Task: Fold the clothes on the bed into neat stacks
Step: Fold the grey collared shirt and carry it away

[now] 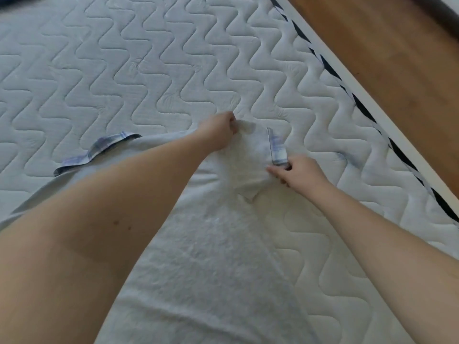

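Observation:
A white garment with plaid blue cuffs lies spread flat on the quilted mattress. Its right sleeve is lifted a little and bunched between my hands. My left hand pinches the sleeve's upper edge. At the plaid cuff my right hand grips the sleeve's lower corner. The other plaid cuff lies flat at the left, partly covered by my left forearm.
The mattress edge with a black-and-white striped border runs diagonally at the right, and wooden floor lies beyond it. A dark blue item peeks in at the top left corner.

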Action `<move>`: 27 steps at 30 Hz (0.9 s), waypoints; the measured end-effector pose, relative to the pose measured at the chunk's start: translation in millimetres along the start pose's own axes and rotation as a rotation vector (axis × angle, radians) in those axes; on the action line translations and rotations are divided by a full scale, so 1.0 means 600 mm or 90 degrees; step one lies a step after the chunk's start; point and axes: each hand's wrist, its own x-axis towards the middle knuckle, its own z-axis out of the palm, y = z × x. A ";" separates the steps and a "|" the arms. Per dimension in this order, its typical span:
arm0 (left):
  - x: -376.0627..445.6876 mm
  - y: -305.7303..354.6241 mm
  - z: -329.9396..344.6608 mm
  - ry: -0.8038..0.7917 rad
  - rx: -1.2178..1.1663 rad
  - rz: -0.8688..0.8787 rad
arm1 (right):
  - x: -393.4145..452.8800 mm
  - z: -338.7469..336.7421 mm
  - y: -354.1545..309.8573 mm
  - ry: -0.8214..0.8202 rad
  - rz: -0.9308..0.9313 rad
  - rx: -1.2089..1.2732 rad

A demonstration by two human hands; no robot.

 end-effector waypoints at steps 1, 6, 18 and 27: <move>0.004 0.002 -0.002 0.017 -0.030 -0.005 | 0.003 -0.008 0.006 0.036 0.017 0.028; 0.016 0.005 0.013 0.039 -0.032 -0.018 | 0.016 0.005 0.037 0.082 0.040 0.076; 0.058 0.087 0.024 -0.203 0.137 0.080 | 0.022 0.028 0.068 -0.185 0.010 0.153; 0.078 0.093 0.009 -0.111 -0.029 0.136 | 0.019 0.024 0.116 -0.122 0.017 0.401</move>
